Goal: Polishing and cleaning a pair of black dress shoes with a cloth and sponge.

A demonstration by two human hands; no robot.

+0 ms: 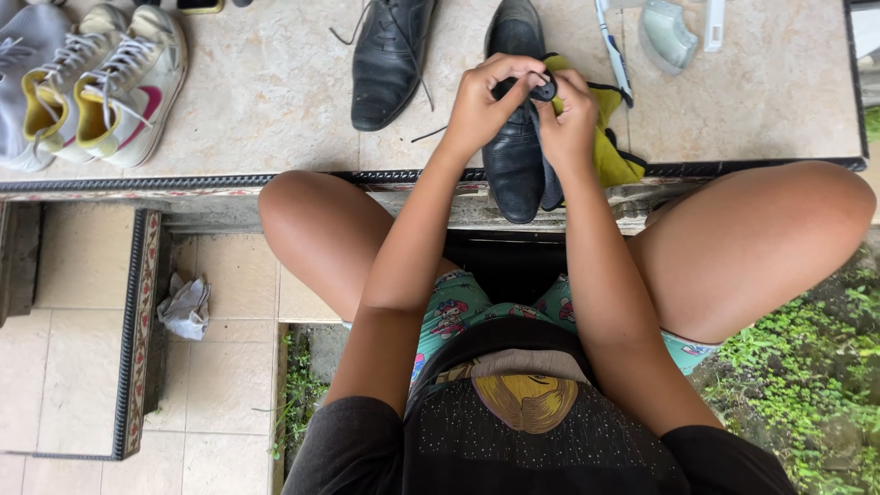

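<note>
Head view, looking down. At upper centre of the frame, a small round black tin (541, 89), probably shoe polish, is pinched between both hands directly above a black leather dress shoe (513, 137). The left hand (481, 110) has its fingers curled around the tin's left edge; the right hand (568, 115) grips its right edge with thumb and forefinger. Both grasps are closed on the tin, so the step in hand appears to be twisting or prying its lid. Whether the lid is on or already loose cannot be told. The next move would call for opposed turning force from the 2 hands while the tin stays level over the shoe.

A yellow cloth (610, 151) lies just beside the shoe on its right, partly under the right hand. The second black dress shoe (390, 60), laces loose, stands to the left, apart from the first. At upper left sits a pair of white high-top sneakers (101, 82) with yellow lining; at upper right, a pale translucent object (667, 35) that cannot be identified.

All rest on a beige marble-tiled ledge (266, 101) with a dark patterned border. The person's bare knees flank the ledge's edge. Lower left shows a tiled floor with a crumpled grey rag (186, 307); lower right, green ground plants (807, 367).
</note>
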